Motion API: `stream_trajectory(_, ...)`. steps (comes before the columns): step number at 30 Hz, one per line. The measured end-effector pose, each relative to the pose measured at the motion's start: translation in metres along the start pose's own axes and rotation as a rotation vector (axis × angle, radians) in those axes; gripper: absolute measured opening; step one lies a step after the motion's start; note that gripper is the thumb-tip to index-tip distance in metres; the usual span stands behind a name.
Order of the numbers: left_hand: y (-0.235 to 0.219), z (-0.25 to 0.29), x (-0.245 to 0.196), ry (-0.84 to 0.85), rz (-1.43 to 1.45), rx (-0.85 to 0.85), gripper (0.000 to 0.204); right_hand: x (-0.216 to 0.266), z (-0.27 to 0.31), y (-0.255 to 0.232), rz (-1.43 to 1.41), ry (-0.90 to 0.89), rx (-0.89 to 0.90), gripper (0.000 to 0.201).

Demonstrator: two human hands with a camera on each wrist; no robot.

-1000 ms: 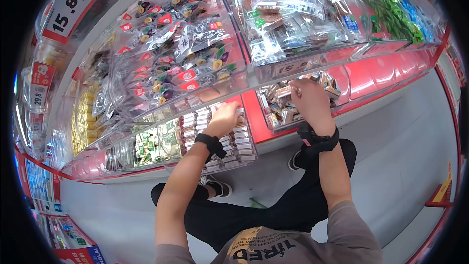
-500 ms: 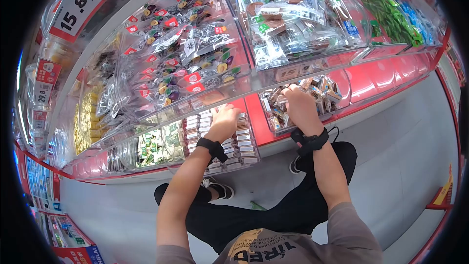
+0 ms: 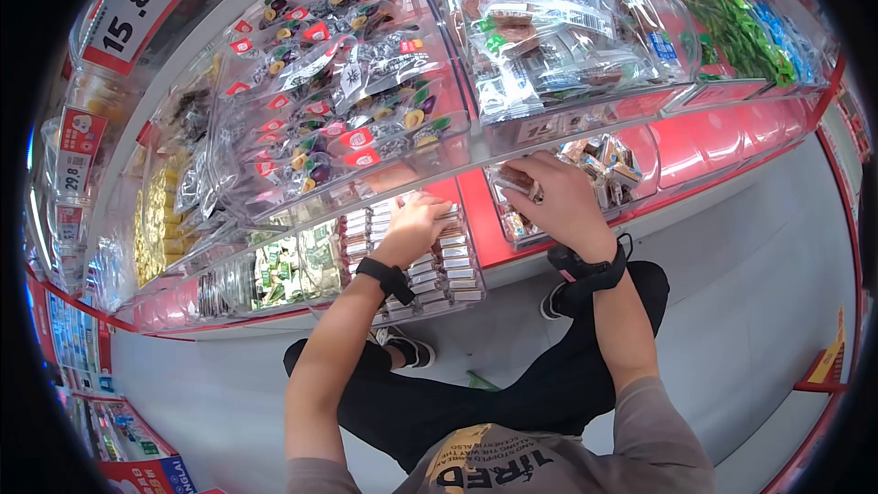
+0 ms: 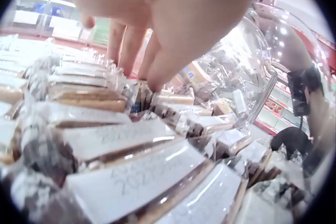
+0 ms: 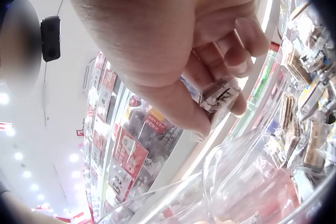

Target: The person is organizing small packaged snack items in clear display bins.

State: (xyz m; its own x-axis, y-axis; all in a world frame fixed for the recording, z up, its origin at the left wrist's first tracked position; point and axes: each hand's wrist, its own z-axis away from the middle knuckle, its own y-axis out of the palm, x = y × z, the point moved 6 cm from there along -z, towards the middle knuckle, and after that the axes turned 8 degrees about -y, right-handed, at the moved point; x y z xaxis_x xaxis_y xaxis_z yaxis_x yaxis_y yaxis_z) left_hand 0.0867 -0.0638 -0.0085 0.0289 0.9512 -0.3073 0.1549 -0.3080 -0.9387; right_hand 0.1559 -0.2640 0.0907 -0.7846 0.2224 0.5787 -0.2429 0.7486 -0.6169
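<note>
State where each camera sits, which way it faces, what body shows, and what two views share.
Head: on the head, facing forward and down at the bins; left hand, right hand, arms, shirt and legs show.
Left wrist: on that wrist, facing rows of wrapped bars beneath the left hand; a banded wrist shows at right.
Right wrist: on that wrist, facing past the right hand, which pinches a wrapped piece, toward red price tags.
Head and left wrist share the left hand and the wrapped bars.

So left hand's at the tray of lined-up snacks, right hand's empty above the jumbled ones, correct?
Not quite: the right hand isn't empty. The right wrist view shows it pinching a small wrapped snack. The rest of your statement stands.
</note>
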Motion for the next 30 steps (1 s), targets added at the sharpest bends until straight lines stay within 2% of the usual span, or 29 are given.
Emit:
stream_trajectory(3,0.003,-0.006,0.011,-0.262,0.156,0.177,0.027,0.001,0.000,0.001,-0.010,-0.026,-0.011,0.028)
stream_trajectory(9,0.003,-0.007,0.018,-0.287,0.229,0.205,0.031,-0.002,0.001,0.003,-0.013,-0.011,-0.003,0.029)
stream_trajectory(18,0.003,-0.009,0.013,-0.219,0.151,0.247,0.027,-0.001,0.000,0.004,0.006,-0.017,0.026,0.029)
stream_trajectory(21,0.007,-0.009,0.021,-0.236,0.234,0.262,0.030,-0.002,0.000,0.004,0.001,-0.014,0.015,0.029)
stream_trajectory(24,0.005,-0.010,0.017,-0.194,0.129,0.201,0.030,-0.003,0.000,0.006,0.006,-0.025,0.017,0.030)
stream_trajectory(27,0.006,-0.013,0.006,-0.099,-0.092,0.088,0.026,-0.002,0.000,0.007,0.005,-0.028,0.024,0.030)
stream_trajectory(30,0.005,-0.013,0.001,-0.121,-0.070,0.151,0.024,-0.002,0.001,0.009,0.004,-0.033,0.040,0.031)
